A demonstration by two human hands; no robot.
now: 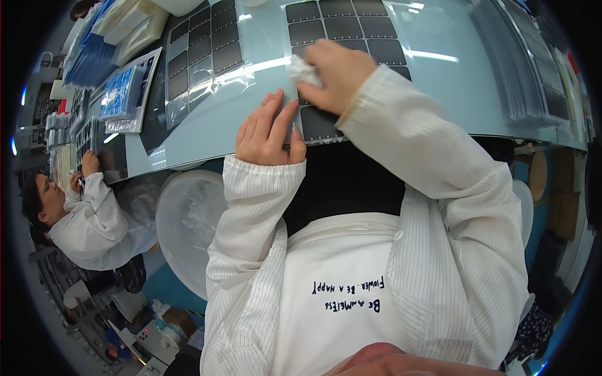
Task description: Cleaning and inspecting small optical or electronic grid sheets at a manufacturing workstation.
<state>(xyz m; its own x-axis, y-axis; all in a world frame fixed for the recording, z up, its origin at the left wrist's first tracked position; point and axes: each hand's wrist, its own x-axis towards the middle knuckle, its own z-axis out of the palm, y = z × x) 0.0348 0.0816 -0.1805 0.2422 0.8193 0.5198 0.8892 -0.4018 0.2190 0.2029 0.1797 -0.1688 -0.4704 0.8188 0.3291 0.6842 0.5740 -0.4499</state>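
Dark square panels in a clear plastic sheet are lying on the pale blue-grey worktable right in front of us, and we are wiping them. Nearest to us, our left hand is lying flat with fingers together, holding nothing and pressing the sheet's near edge down just beside the lowest panel. A little farther on, our right hand is closing around a small crumpled white wipe, bunched tight in the fingers and pressed onto the sheet.

We judge that the sheet could be sliding or buckling if our left hand lifts while the wipe is dragging, and hard rubbing could be creasing the film or smearing a panel.

Farther left, a 2nd clear sheet of dark square panels is lying loosely, glare hiding its surface. Beyond it, blue stacked packs are blurring toward the rim. At far left a co-worker in a white coat is bending over something too small to make out. Our right sleeve is covering the near right corner of the sheet, and we cannot tell how many panels it holds.
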